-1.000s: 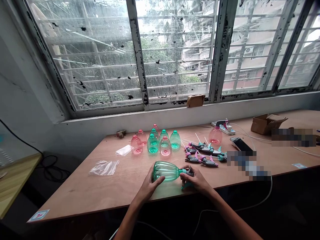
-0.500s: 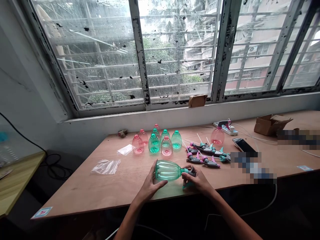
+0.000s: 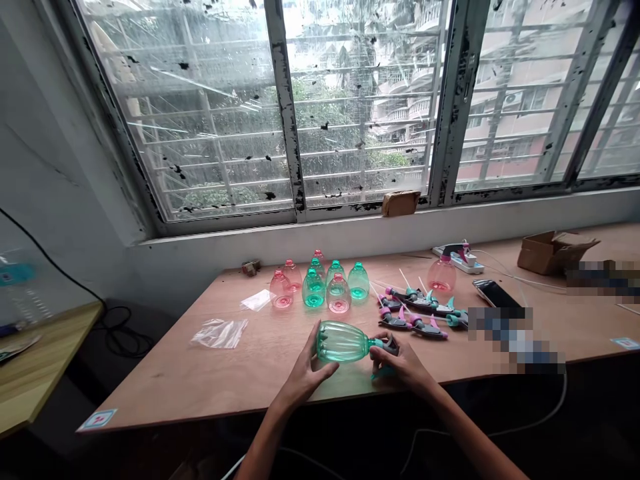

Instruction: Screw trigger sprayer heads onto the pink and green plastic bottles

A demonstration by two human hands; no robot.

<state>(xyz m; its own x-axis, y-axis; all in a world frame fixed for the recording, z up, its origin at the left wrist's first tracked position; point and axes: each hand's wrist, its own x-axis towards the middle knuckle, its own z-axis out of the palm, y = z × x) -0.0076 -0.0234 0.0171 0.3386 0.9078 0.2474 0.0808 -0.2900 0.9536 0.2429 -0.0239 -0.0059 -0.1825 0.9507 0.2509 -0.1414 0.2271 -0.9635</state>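
A clear green spray bottle lies on its side just above the wooden table, near its front edge. My left hand is wrapped round the bottle's wide base. At the bottle's neck, my right hand is closed on the grey and teal trigger head. Behind them stand several empty pink and green bottles in a cluster. To their right lie several loose trigger heads with white dip tubes.
A pink bottle with a trigger head stands by a white power strip. A phone, a cardboard box and clear plastic bags lie on the table. A lower wooden table stands at the left.
The view has shifted slightly; both hands keep hold of the green bottle and its trigger head, with the right hand's fingers shifting a little at the neck.
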